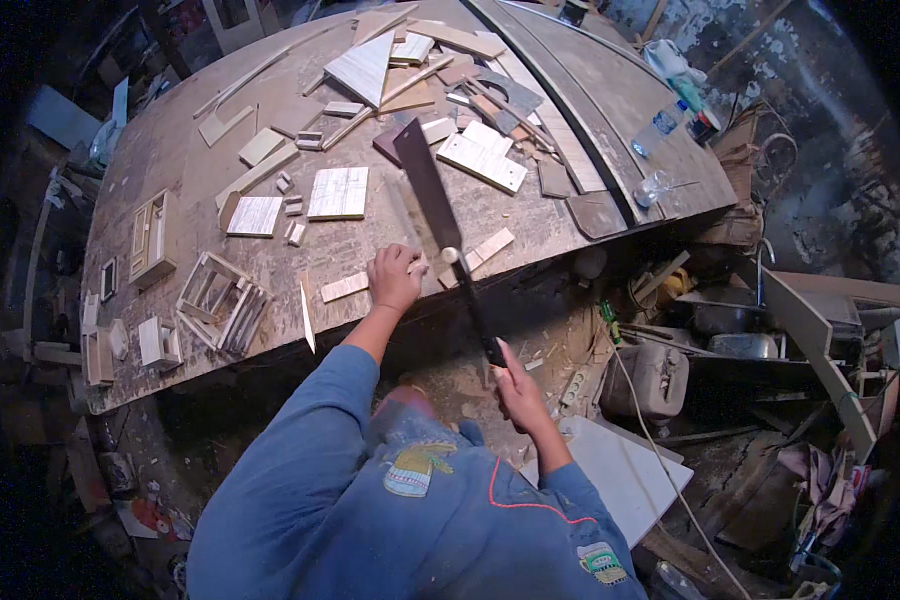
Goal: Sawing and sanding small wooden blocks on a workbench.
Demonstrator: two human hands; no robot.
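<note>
At table (535, 222) edge, I see left hand (395, 278) half-curled over wood strip (344, 288), grip unclear; right hand (520, 388) gripping handsaw (430, 190).

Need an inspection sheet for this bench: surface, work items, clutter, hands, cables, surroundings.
Surface: broad brown wooden worktable, scuffed and stained.
Work items: long black-handled handsaw with dark broad blade; pale narrow wooden strip near the edge, another visible length right of the saw, whether joined is hidden.
Clutter: white-faced rectangular boards, loose offcuts, clear plastic bottle with blue cap.
Hands: right hand grips the saw handle; left hand, fingers bent, by the strip; firm contact unclear.
Cables: thin pale cable hangs right of the person; nothing seen across the tabletop.
Surroundings: grey plastic jerrycan, flat white panel below table level.
</note>
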